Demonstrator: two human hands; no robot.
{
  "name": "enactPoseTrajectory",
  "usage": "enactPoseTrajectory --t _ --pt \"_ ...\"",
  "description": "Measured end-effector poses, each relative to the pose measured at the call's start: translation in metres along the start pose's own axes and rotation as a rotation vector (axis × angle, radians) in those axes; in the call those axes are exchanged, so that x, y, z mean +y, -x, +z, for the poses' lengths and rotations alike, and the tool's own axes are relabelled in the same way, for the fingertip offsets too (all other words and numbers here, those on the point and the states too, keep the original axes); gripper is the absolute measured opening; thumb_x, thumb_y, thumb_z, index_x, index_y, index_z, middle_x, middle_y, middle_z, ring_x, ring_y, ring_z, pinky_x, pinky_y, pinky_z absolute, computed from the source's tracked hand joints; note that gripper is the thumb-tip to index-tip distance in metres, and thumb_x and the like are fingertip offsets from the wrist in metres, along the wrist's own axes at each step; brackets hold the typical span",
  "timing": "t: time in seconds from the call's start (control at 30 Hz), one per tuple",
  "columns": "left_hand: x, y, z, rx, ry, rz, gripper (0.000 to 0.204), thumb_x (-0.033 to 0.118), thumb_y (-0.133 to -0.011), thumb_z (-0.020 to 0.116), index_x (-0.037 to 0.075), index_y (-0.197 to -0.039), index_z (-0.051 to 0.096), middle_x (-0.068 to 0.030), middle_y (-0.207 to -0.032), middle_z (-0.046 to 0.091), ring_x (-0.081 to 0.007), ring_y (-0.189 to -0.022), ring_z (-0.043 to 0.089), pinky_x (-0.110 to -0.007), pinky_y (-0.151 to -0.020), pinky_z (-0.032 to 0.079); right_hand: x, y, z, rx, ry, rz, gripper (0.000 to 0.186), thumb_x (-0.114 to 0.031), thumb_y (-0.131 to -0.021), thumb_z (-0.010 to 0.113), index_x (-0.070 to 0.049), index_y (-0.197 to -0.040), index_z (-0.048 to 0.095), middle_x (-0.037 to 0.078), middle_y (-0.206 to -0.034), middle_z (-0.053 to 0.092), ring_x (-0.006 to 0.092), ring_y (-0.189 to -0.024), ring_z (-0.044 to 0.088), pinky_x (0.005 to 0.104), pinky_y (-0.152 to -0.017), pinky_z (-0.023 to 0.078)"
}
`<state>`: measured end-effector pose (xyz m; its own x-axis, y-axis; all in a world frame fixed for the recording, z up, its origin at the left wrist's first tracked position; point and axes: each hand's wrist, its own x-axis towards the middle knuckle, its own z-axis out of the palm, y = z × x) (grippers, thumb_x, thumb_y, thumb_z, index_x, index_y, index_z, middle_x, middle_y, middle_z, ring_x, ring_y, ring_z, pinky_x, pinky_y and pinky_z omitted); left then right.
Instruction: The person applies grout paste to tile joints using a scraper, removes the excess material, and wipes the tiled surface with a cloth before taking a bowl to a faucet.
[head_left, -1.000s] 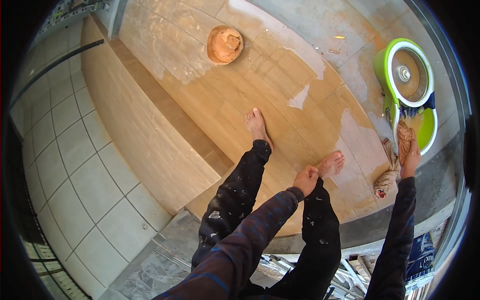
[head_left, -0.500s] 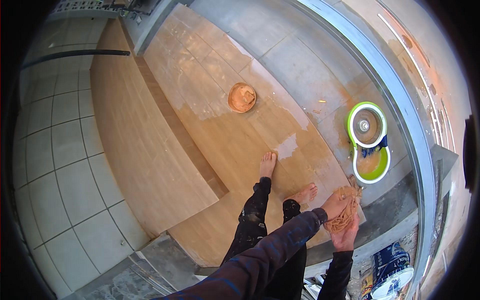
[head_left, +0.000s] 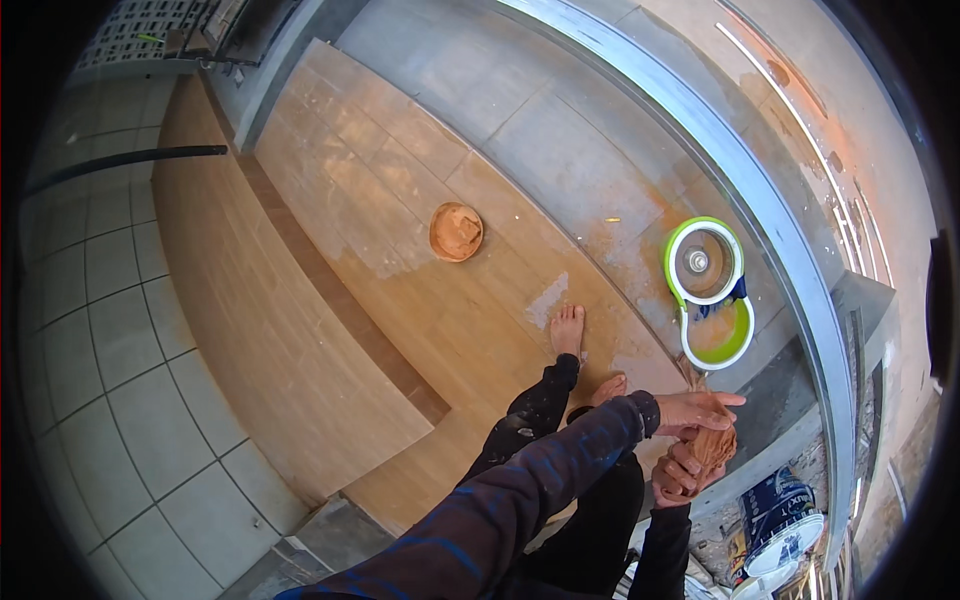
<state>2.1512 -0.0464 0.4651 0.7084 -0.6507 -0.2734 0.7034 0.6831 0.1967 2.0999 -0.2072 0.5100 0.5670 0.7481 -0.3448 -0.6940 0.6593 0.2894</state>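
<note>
A wet, orange-brown cloth [head_left: 713, 447] is bunched up at the lower right, above the edge of the tiled step. My right hand [head_left: 678, 474] wraps its curled fingers around the cloth from below. My left hand [head_left: 690, 408] reaches across from the left and lies over the top of the bundle, its fingers stretched out to the right. Part of the cloth is hidden behind my hands. Just beyond them on the grey floor stands a green and white spin-mop bucket [head_left: 748, 345] with murky orange water in it and a metal spinner basket.
A round bowl [head_left: 456, 232] with orange-brown contents sits on the wood-look tiles [head_left: 480, 310]. My bare foot [head_left: 567, 330] stands on them. A raised wood-look step [head_left: 270, 300] runs along the left. A metal door track [head_left: 740, 170] curves past the right. A dark blue bag [head_left: 778, 508] lies lower right.
The cloth has become a tighter bundle and moved slightly right. My left hand's fingers have straightened over it, while my right hand has curled round it. My view has shifted, and one foot has moved.
</note>
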Motion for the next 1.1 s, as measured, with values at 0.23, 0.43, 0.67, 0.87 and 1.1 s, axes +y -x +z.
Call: enactPoseTrajectory --t 0.23,0.43,0.67,0.87,1.1 --pt "0.032 -0.092 0.031 -0.047 -0.785 0.004 0.033 0.04 -0.101 0.064 0.007 -0.096 0.067 -0.0113 -0.088 0.072 -0.0252 -0.077 0.069 -0.04 -0.072 0.055 -0.03 -0.023 0.06 0.606 0.277 -0.273 0.046 -0.037 -0.094 0.07 -0.008 -0.125 0.052 0.008 -0.101 0.059 0.0115 -0.059 0.059 0.0313 -0.051 0.055" --pt "0.0 -0.15 0.019 0.276 -1.382 0.271 0.045 0.034 -0.106 0.046 0.0 -0.088 0.069 -0.0218 -0.085 0.07 -0.0416 -0.089 0.068 -0.05 -0.083 0.053 -0.111 0.0 0.018 0.918 1.003 0.01 0.027 -0.03 -0.098 0.066 -0.017 -0.12 0.056 -0.001 -0.074 0.061 0.0124 -0.05 0.057 0.0252 -0.038 0.04" --pt "0.001 -0.193 0.042 0.922 -1.415 -0.04 0.035 0.023 -0.101 0.049 0.001 -0.095 0.076 -0.0227 -0.098 0.074 -0.039 -0.094 0.073 -0.049 -0.086 0.057 -0.153 -0.035 -0.009 1.075 1.27 -0.086 0.033 -0.025 -0.094 0.072 -0.01 -0.12 0.059 0.004 -0.081 0.065 0.0184 -0.062 0.065 0.0317 -0.051 0.05" --pt "-0.002 -0.222 0.009 0.814 -1.467 -0.287 0.031 0.018 -0.099 0.05 0.002 -0.102 0.077 -0.0207 -0.104 0.075 -0.0348 -0.1 0.074 -0.046 -0.085 0.059 -0.168 -0.035 -0.058 0.832 1.874 -0.263 0.04 -0.025 -0.092 0.074 -0.008 -0.124 0.057 0.006 -0.088 0.067 0.0221 -0.071 0.067 0.0346 -0.061 0.053" --pt "-0.012 -0.211 -0.004 0.799 -1.361 -0.072 0.038 0.035 -0.101 0.048 0.005 -0.093 0.07 -0.0234 -0.095 0.072 -0.0445 -0.089 0.07 -0.054 -0.082 0.055 -0.178 -0.036 -0.071 0.687 2.114 -0.313 0.049 -0.026 -0.09 0.078 -0.005 -0.128 0.055 0.009 -0.096 0.069 0.0264 -0.082 0.07 0.0379 -0.072 0.056"
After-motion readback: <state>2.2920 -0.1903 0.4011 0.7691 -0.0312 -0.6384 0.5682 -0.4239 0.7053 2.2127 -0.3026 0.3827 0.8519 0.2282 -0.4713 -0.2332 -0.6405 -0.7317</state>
